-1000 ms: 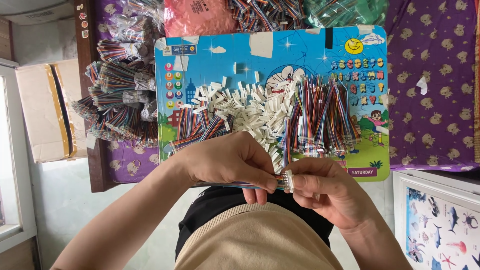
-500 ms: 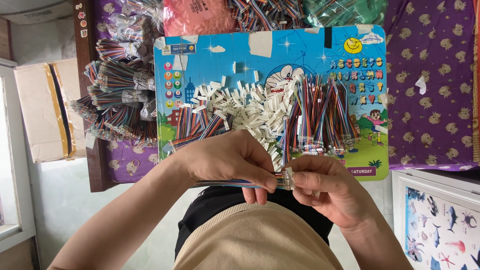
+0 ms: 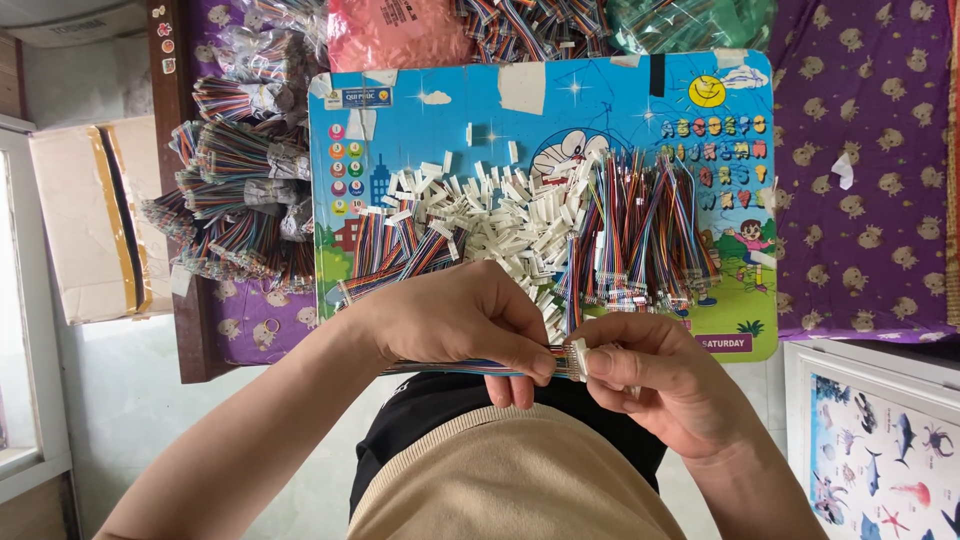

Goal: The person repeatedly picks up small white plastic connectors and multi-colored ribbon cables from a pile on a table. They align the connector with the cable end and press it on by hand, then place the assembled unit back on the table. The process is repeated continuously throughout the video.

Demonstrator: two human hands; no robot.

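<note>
Left hand (image 3: 455, 325) pinches wire bundle (image 3: 470, 367) flat; right hand (image 3: 655, 385) grips white connector (image 3: 578, 358) at wire tips, above lap, near board (image 3: 400, 120) edge. Best kept aligned, wires square to housing — pushed straight, not forced. Connector pile (image 3: 500, 215) sits beyond.

Blue cartoon board (image 3: 480, 120) served as work surface, resting on purple patterned cloth (image 3: 860, 180). On board: heap of white connectors (image 3: 500, 215) at centre, loose coloured wires (image 3: 650, 230) to one side, smaller wire bunch (image 3: 395, 250) to the other. On cloth beside board: stacked wire bundles (image 3: 235, 200); bagged wires (image 3: 400, 30) along far edge
</note>
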